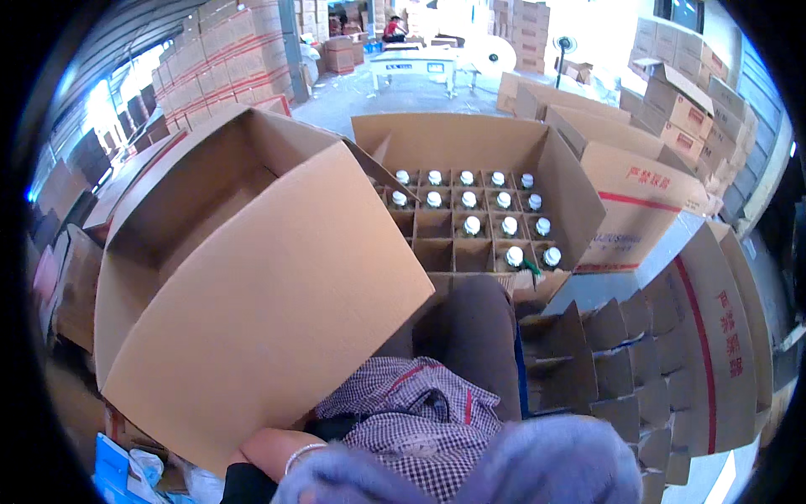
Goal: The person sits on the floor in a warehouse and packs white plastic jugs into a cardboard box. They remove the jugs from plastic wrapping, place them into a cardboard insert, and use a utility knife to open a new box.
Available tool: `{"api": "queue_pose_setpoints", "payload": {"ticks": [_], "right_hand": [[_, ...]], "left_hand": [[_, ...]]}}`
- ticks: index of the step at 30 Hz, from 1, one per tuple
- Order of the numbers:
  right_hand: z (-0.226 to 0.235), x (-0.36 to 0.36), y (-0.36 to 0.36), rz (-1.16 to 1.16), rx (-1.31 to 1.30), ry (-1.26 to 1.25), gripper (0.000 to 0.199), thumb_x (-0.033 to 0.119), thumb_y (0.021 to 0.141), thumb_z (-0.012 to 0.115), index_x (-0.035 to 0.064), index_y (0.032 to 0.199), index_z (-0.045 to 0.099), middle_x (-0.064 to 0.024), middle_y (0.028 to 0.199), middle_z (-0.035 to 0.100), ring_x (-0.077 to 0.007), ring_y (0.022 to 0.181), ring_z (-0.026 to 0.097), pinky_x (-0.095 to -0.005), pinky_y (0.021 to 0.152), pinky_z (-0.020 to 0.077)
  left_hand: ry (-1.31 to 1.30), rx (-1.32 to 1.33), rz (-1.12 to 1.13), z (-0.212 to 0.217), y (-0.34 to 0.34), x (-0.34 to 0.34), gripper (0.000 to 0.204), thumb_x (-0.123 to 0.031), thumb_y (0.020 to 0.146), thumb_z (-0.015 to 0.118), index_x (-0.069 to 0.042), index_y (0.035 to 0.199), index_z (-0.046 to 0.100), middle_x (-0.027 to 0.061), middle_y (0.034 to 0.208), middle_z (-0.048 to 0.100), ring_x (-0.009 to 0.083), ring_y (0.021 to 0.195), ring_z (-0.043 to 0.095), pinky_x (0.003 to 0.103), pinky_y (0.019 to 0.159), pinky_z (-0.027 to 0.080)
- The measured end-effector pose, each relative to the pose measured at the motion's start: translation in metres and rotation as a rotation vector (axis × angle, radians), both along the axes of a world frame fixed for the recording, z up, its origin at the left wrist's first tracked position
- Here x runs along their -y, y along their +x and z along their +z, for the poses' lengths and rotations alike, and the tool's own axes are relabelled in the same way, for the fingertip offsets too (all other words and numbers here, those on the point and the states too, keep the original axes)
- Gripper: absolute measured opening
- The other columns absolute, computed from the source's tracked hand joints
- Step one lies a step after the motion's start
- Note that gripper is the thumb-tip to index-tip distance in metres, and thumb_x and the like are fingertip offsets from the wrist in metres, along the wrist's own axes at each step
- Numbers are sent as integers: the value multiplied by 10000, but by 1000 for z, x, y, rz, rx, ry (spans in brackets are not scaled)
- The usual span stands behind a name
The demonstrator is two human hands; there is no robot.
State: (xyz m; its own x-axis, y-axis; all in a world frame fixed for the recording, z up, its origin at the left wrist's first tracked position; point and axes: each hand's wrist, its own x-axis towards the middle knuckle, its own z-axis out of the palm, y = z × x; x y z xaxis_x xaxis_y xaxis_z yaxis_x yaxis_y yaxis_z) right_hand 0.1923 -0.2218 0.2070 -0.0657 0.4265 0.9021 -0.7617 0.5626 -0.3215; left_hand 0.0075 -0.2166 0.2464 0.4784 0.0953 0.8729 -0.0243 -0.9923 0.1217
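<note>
"Head view, biggest first: what stands farthest off?"

"Tall stacks of cartons (227, 63) at the far left, with a white table (411, 69) near the middle of the floor."

"And close to the person?"

"A big tilted box (269, 294), bare brown cardboard, at the person's left. Its open mouth faces up and away, one broad side is turned toward the person, and it covers part of the lap in the view."

"What is beyond it?"

"An open bottle box (462, 139), just past the knees. The tilted box hides its near left corner; I cannot tell whether the two touch. At the right stands another box (726, 361), red-striped, with cardboard dividers (617, 370) beside it."

"How is the tilted box gripped?"

"The left hand (262, 445) shows only in part, against the bottom edge of that box. Its fingers are hidden, so I cannot tell how wide they are or whether they hold it. The right hand is out of sight, so I cannot tell its grip either."

"And the small things?"

"Fifteen bottles (509, 227) show white caps: five, five, three, then two in the nearest row, at its right end. Smallest is a pale bracelet (299, 455) on the left wrist."
</note>
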Motion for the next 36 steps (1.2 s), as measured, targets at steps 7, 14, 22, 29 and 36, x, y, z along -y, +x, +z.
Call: {"api": "queue_pose_setpoints", "payload": {"ticks": [7, 14, 22, 29, 36], "right_hand": [[46, -15, 5, 90, 121, 203, 132, 79, 917, 606, 12, 851, 699, -213, 858, 726, -331, 702, 710, -487, 788, 546], [54, -16, -3, 74, 87, 297, 101, 102, 931, 612, 66, 886, 695, -156, 901, 735, -299, 758, 692, -453, 802, 527], [48, -25, -6, 69, 27, 365, 63, 114, 903, 654, 70, 874, 689, -126, 892, 728, -269, 753, 681, -416, 784, 534], [48, -26, -5, 81, -4, 373, 56, 125, 878, 686, 70, 867, 686, -106, 886, 723, -245, 742, 676, -387, 768, 541], [40, -27, -6, 42, 17, 371, 76, 135, 854, 719, 69, 860, 683, -86, 881, 718, -221, 730, 671, -358, 753, 548]], "left_hand": [[1495, -832, 2000, 14, 20, 44, 163, -314, 993, 611, -171, 1050, 664, -10, 985, 669, 194, 775, 605, 358, 656, 485], [1359, -480, 2333, 1, 33, 41, 147, -343, 988, 638, -203, 958, 671, -21, 877, 649, 179, 705, 591, 342, 595, 474], [1427, -502, 2257, 3, 32, 43, 194, -380, 980, 646, -218, 874, 660, -17, 817, 635, 183, 668, 585, 335, 585, 471], [1818, -323, 2194, 18, 25, 27, 239, -415, 958, 670, -215, 828, 661, 0, 797, 647, 214, 661, 601, 359, 600, 485], [929, -75, 1108, -2, 17, 11, 190, -329, 906, 698, -166, 980, 633, 67, 996, 612, 265, 875, 589, 423, 769, 469]]}}
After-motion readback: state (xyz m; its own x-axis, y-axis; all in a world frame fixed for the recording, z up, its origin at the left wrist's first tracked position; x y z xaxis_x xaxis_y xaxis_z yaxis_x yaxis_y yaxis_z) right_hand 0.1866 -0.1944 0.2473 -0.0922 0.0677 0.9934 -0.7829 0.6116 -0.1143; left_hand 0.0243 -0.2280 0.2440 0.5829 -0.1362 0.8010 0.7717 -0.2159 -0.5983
